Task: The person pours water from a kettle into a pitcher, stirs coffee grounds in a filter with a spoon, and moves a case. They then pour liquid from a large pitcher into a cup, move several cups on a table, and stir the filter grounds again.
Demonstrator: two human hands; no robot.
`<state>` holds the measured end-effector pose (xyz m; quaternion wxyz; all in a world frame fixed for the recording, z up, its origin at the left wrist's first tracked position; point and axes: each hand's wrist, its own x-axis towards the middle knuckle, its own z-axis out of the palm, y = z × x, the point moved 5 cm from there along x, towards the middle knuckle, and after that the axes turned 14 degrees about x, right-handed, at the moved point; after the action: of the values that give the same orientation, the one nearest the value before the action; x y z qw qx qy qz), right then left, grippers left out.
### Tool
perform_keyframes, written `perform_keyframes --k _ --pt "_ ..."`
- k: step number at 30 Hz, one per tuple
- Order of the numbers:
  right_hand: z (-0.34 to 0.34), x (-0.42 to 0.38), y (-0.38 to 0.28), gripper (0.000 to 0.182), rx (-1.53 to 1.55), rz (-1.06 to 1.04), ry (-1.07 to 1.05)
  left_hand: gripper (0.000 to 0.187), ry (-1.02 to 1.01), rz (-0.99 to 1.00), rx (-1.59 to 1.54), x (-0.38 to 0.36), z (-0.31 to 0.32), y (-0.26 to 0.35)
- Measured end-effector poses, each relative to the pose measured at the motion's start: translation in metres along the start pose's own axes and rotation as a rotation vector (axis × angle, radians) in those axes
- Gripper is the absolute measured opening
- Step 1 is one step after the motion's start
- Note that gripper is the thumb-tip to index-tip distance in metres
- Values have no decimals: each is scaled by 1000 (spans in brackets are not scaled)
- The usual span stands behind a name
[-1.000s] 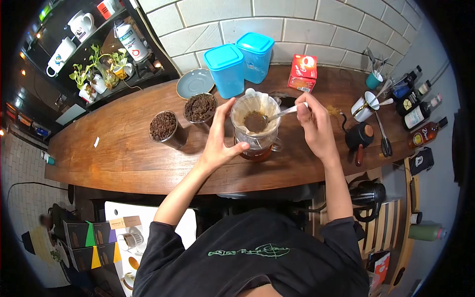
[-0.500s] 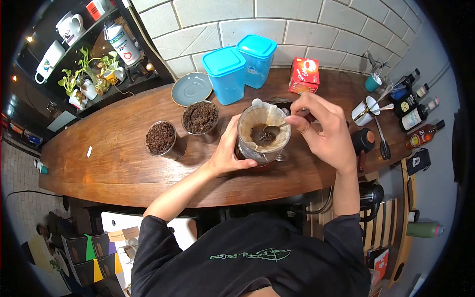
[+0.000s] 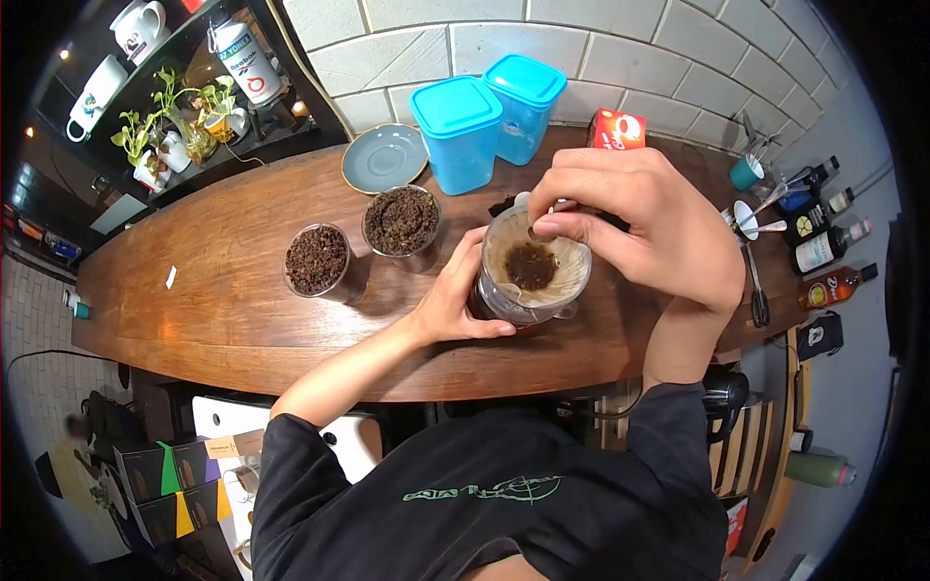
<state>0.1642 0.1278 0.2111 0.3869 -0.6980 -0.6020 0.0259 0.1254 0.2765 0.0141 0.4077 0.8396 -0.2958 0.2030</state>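
In the head view, the left hand (image 3: 453, 308) was curved around the clear cone-shaped dripper (image 3: 523, 312) and the glass pot under it, right of the middle of the frame. Its thumb was in front and its fingers were behind, likely so the tall stack would not tip. A pale paper filter (image 3: 570, 276) lined the dripper, so the dark wet grounds (image 3: 531, 267) sat in a cup of paper. The right hand (image 3: 644, 218) was above the far rim, with its fingers pinched close on a small metal spoon (image 3: 538, 235), mostly hidden. That high grip probably left the dripper's mouth easy to reach. Two clear cups full of dark crumbs (image 3: 318, 259) stood to the left on the brown wooden surface (image 3: 218, 300), near but out of the arms' way.
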Motion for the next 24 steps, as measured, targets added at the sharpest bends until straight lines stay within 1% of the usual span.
perform_keyframes --k 6,10,12,18,19,21,24 --pt "-2 -7 9 11 84 64 13 98 -23 -1 24 0 0 -1" --pt "3 -7 14 13 91 30 -5 99 -40 -17 17 -2 2 -5" --pt "4 -8 19 13 100 29 0 100 -37 13 35 -2 3 -7" --pt "6 -10 28 11 110 43 -15 101 -62 -111 -120 -6 8 -12" --pt "7 -11 29 11 120 40 -14 101 -63 -113 -123 -6 8 -13" --pt "9 -13 31 10 145 49 -42 101 -37 -47 -38 -5 5 -11" --pt "12 -13 29 10 182 53 -97 100 -48 -104 -97 -7 8 -13"
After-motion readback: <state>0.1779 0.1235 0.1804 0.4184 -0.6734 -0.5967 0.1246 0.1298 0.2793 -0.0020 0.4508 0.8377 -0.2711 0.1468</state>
